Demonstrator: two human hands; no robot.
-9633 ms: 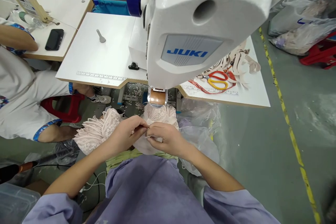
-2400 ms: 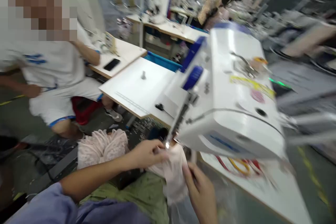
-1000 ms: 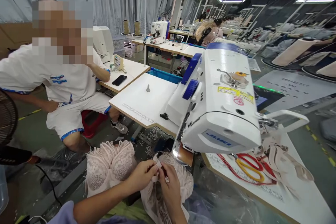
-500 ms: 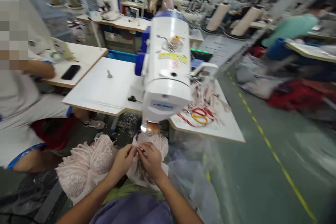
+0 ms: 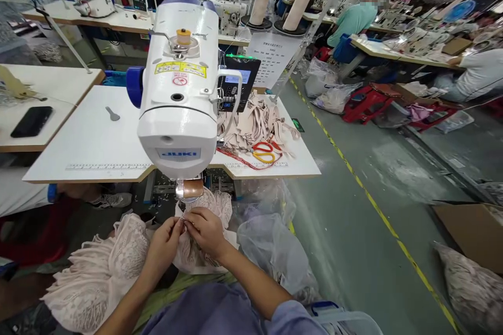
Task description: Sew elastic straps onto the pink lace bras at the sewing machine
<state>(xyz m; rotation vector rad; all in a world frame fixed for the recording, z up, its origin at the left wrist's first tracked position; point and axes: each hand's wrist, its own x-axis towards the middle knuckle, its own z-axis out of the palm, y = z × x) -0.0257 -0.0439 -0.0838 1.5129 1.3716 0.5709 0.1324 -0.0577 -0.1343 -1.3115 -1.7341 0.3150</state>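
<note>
Just below the head of a white sewing machine (image 5: pixel 178 110), my left hand (image 5: pixel 163 243) and my right hand (image 5: pixel 206 230) meet. Both pinch the pale pink lace bra (image 5: pixel 200 256), fingertips close together at its edge. The part between the fingertips is too small to make out. The bra hangs over my lap, with its far end under the machine's needle area. To the left lies a thick stack of matching lace bras (image 5: pixel 98 277), beside my left forearm.
On the white table (image 5: pixel 90 136) are a heap of pink straps (image 5: pixel 255 120), scissors with red and yellow handles (image 5: pixel 264 153) and a small grey metal piece (image 5: pixel 112 113). A phone (image 5: pixel 32 121) lies on the left table. Clear plastic bags (image 5: pixel 275 251) hang at right; a co-worker sits at left.
My view has swung to the right, so the machine and table sit further left. Both hands keep their pinch on the bra with little visible change.
</note>
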